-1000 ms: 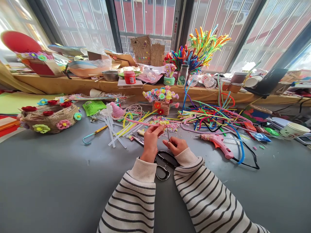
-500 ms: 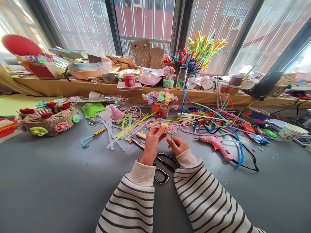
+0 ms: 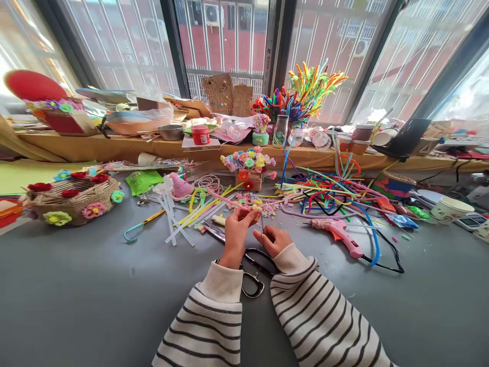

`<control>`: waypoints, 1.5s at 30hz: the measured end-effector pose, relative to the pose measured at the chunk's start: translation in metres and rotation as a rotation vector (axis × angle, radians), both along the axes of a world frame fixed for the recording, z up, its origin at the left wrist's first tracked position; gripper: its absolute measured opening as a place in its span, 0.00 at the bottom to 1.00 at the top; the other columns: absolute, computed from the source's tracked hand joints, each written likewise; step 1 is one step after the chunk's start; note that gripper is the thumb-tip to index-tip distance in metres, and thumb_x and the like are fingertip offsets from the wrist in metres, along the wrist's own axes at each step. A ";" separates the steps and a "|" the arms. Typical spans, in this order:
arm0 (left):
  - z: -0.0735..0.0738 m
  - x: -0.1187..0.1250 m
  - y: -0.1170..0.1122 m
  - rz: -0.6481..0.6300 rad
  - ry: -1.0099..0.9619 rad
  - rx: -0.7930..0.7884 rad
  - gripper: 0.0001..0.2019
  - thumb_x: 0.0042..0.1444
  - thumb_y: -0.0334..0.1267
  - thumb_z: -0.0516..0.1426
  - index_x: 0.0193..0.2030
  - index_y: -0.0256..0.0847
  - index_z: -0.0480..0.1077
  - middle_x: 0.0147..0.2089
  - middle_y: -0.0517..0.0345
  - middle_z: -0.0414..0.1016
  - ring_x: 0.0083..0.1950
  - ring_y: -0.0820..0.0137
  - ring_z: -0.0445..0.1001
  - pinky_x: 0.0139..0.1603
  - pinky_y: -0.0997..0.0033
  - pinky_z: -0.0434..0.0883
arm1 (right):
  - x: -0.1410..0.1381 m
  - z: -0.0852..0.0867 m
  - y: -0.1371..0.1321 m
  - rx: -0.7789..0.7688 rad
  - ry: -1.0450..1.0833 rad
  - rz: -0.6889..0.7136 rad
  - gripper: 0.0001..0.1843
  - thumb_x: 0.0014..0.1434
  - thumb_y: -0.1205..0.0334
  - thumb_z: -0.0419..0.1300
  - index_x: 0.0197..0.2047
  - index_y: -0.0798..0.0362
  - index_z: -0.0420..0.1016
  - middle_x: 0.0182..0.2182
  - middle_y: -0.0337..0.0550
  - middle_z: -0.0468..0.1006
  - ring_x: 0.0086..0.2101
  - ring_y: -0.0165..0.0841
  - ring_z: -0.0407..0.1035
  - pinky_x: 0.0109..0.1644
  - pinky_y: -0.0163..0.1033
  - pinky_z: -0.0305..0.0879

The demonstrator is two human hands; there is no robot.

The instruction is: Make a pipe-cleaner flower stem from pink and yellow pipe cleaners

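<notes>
My left hand (image 3: 237,232) is closed, pinching a small fuzzy yellow-and-pink pipe cleaner piece (image 3: 255,207) between thumb and fingertips. From the same hand a pink pipe cleaner (image 3: 221,198) runs up to the left. Fingers curled, my right hand (image 3: 273,240) grips a thin dark wire-like stick (image 3: 262,221) that points up beside the yellow piece; whether the two touch I cannot tell. Under my wrists lie black-handled scissors (image 3: 252,285), their blades partly hidden by my left hand. Pink and yellow fuzzy clippings (image 3: 269,206) are scattered just behind my hands.
A pink glue gun (image 3: 340,234) with a black cord lies to the right, before a heap of pipe cleaners (image 3: 317,191). Clear glue sticks (image 3: 173,216) and a crochet hook (image 3: 143,224) lie left. A flower-trimmed basket (image 3: 76,201) stands far left; a small flower pot (image 3: 250,178) stands behind.
The view has tilted up slightly, so the table sits lower in the picture. Both hands keep their grips, and the yellow piece has turned and shows less between my fingers.
</notes>
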State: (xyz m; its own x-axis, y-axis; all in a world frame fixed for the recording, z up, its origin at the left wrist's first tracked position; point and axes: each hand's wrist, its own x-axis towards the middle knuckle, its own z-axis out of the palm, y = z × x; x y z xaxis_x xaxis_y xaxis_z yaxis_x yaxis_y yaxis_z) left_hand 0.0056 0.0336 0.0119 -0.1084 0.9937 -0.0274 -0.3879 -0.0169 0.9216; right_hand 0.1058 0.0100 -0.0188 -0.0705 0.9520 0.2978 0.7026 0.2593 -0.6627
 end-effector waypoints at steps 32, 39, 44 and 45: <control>0.001 0.001 -0.002 -0.024 -0.132 -0.068 0.10 0.33 0.34 0.59 0.23 0.34 0.63 0.23 0.62 0.68 0.26 0.78 0.67 0.31 0.76 0.66 | 0.000 -0.011 0.002 0.030 0.046 -0.021 0.21 0.46 0.46 0.46 0.13 0.53 0.52 0.11 0.35 0.63 0.14 0.23 0.52 0.20 0.29 0.49; -0.002 0.000 0.000 -0.073 -0.142 -0.032 0.09 0.37 0.34 0.57 0.26 0.35 0.61 0.22 0.64 0.66 0.24 0.80 0.66 0.31 0.76 0.66 | -0.001 -0.010 0.001 0.030 0.079 -0.016 0.21 0.46 0.47 0.47 0.13 0.54 0.54 0.11 0.36 0.63 0.14 0.23 0.51 0.20 0.29 0.49; -0.005 0.000 0.000 -0.081 -0.087 -0.012 0.10 0.37 0.35 0.57 0.26 0.36 0.59 0.23 0.65 0.63 0.24 0.81 0.64 0.28 0.78 0.65 | -0.001 -0.006 -0.003 -0.031 0.080 0.014 0.21 0.47 0.49 0.48 0.13 0.55 0.58 0.10 0.35 0.60 0.14 0.22 0.50 0.19 0.29 0.46; -0.005 0.000 0.001 -0.079 -0.064 -0.009 0.10 0.37 0.36 0.57 0.26 0.36 0.59 0.23 0.64 0.63 0.24 0.81 0.64 0.28 0.78 0.64 | -0.001 -0.004 -0.003 -0.046 0.067 0.023 0.20 0.47 0.50 0.48 0.13 0.55 0.58 0.10 0.34 0.60 0.14 0.22 0.50 0.19 0.29 0.46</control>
State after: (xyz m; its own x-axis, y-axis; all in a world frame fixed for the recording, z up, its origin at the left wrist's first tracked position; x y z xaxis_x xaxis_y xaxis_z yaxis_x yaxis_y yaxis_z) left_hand 0.0060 0.0341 0.0072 -0.0275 0.9988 -0.0411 -0.4456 0.0245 0.8949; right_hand 0.1052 0.0066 -0.0229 -0.0741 0.9632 0.2585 0.6501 0.2432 -0.7199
